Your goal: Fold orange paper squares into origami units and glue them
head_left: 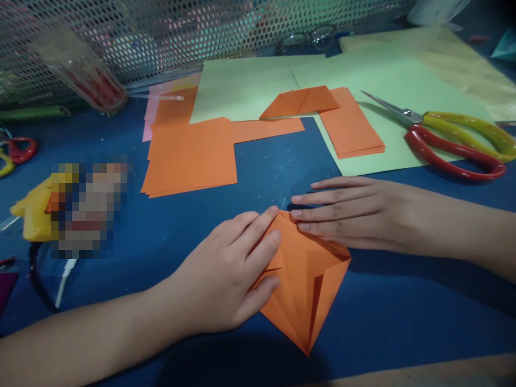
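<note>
Overall, a blue table (403, 317) spreads beneath pale green sheets (245, 80), where scissors (413, 119) lie aside, perhaps to leave working room. The right hand (360, 215), open and flat, rests along the upper right edge of a folded orange paper (302, 252), near centre; the left hand (239, 260), loosely open, covers its left side, seemingly steadying it.

The person's forearms (484, 234) are bare — smooth and slender as far as they show — and the left hand (237, 263) and right hand (363, 212) are bare, with slim fingers (346, 196) and short nails (296, 199)
</note>
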Available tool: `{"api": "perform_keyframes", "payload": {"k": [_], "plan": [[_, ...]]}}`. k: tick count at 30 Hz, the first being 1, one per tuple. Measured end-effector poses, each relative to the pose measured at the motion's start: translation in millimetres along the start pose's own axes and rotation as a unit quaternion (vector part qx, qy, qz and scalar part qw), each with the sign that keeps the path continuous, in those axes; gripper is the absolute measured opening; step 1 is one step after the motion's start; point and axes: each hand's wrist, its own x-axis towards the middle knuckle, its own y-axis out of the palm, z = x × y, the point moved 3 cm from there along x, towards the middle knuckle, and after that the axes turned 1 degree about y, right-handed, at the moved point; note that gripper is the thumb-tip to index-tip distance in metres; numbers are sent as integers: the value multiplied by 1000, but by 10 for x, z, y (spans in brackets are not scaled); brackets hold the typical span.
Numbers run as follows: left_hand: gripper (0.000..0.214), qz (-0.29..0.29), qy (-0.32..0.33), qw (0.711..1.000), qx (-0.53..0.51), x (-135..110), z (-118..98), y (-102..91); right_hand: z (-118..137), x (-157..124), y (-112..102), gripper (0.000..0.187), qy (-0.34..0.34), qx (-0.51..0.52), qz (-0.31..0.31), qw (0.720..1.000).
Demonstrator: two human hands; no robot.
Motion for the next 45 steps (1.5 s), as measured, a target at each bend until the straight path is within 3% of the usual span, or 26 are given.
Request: {"api": "perform_keyframes", "payload": {"k": [11, 27, 45], "plan": [[42, 15, 45, 997, 64, 46, -83, -81, -23, 9, 0, 39, 11, 27, -5, 1000], [33, 0, -3, 1000, -22, 13, 0, -16, -1, 14, -8, 35, -12, -11, 2, 1000], [42, -8, -23, 999, 25, -33, 4, -25, -37, 40, -59, 44, 7, 61, 3, 998]]}}
